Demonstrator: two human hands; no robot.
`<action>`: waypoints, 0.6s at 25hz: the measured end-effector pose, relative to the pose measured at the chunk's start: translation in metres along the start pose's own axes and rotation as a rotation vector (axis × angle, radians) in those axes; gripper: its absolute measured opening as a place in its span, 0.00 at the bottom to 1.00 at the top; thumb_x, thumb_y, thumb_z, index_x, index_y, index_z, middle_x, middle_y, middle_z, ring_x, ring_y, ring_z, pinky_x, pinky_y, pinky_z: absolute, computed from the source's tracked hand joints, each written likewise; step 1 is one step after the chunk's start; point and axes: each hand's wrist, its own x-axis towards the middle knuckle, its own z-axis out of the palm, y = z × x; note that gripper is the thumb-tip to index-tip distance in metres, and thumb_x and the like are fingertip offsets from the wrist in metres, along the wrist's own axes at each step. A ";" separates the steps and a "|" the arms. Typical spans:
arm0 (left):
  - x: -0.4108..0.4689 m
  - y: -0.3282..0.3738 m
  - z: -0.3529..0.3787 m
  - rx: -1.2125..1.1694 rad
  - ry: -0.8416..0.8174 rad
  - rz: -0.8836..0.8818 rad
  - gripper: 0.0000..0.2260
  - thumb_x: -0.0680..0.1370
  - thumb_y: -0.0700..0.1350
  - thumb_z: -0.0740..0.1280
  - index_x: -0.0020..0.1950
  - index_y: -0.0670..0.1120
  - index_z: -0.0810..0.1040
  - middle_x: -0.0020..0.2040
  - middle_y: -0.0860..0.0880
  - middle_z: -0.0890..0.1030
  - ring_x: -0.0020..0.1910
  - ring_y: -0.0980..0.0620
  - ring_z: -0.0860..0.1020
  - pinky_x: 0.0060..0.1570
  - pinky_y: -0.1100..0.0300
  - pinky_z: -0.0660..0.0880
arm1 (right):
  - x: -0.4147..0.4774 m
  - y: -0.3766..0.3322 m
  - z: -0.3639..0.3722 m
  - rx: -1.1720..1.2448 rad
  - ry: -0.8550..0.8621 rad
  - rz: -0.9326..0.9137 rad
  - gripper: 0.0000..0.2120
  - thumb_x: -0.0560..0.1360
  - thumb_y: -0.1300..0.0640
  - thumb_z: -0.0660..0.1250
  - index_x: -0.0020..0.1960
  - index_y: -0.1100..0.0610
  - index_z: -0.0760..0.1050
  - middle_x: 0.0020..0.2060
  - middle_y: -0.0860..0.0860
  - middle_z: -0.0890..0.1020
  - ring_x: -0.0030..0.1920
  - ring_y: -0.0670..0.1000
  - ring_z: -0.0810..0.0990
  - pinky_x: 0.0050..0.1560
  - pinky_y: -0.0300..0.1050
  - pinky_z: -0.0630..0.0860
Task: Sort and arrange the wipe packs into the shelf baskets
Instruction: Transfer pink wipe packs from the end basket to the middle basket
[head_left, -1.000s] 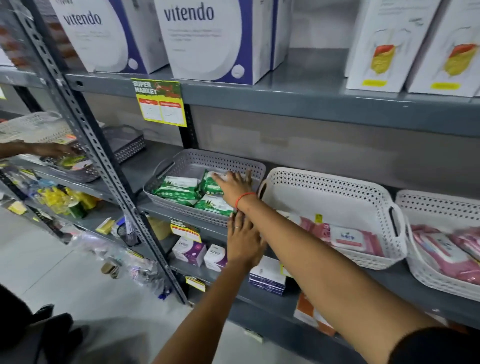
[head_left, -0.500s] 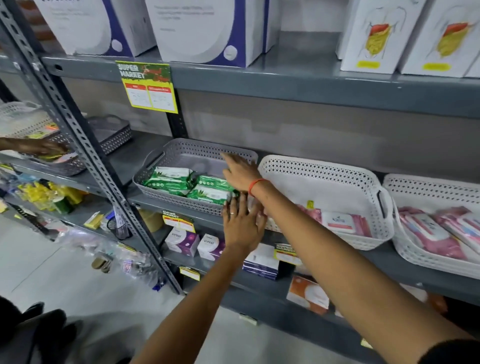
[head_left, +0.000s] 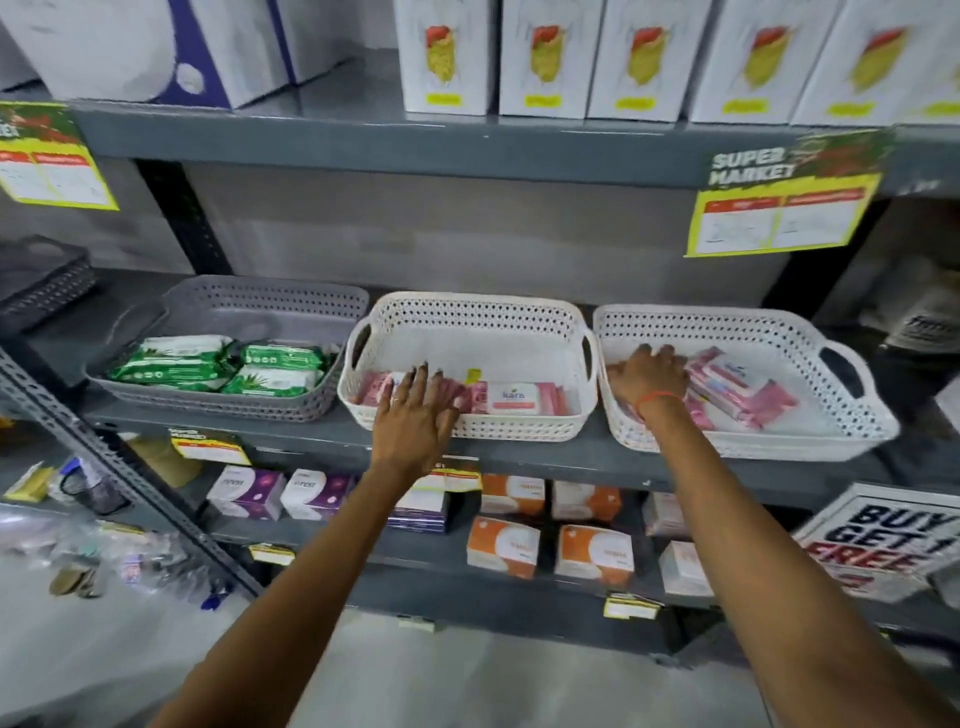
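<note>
On the grey metal shelf, at the left, a grey perforated plastic basket is seen with green soft-film wipe packs laid flat in two short rows along its front. Next, a white perforated plastic basket in the middle is reached into by the left hand, which is spread flat, fingers wide, over the front wall and onto pink soft-film wipe packs lined along the front; nothing is seen to be gripped. At the right, a second white perforated plastic basket is entered by the right hand, whose fingers are curled down onto a loose, slanted heap of pink-and-white wipe packs; whether a pack is actually held cannot be told. A slip is judged the main risk: the packs look glossy and pliable, so a stack pressed from one side could fan out or slide under the palm. The right basket is seen to overhang the shelf edge slightly, so it might be tipped or dragged forward if it is leaned on. The pink packs in both white baskets look alike, so mis-sorting is possible.
</note>
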 end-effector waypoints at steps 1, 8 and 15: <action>-0.002 -0.006 -0.001 0.002 0.027 0.005 0.32 0.76 0.61 0.39 0.76 0.46 0.55 0.77 0.44 0.55 0.75 0.46 0.53 0.73 0.48 0.47 | 0.003 0.017 0.000 -0.051 -0.099 0.031 0.33 0.74 0.45 0.64 0.72 0.61 0.60 0.71 0.64 0.63 0.72 0.65 0.60 0.72 0.62 0.62; -0.011 -0.027 -0.004 -0.021 0.118 -0.015 0.35 0.77 0.63 0.39 0.73 0.41 0.62 0.73 0.41 0.64 0.73 0.42 0.59 0.72 0.45 0.50 | 0.000 0.024 -0.006 -0.070 -0.012 0.024 0.35 0.73 0.52 0.69 0.74 0.56 0.56 0.71 0.68 0.60 0.72 0.69 0.58 0.71 0.64 0.62; -0.013 -0.026 -0.002 -0.031 0.134 -0.028 0.32 0.78 0.59 0.43 0.74 0.40 0.59 0.75 0.42 0.61 0.74 0.44 0.58 0.72 0.46 0.51 | -0.038 -0.072 -0.014 0.086 0.362 -0.266 0.34 0.74 0.54 0.67 0.75 0.57 0.56 0.67 0.66 0.66 0.66 0.66 0.65 0.70 0.61 0.63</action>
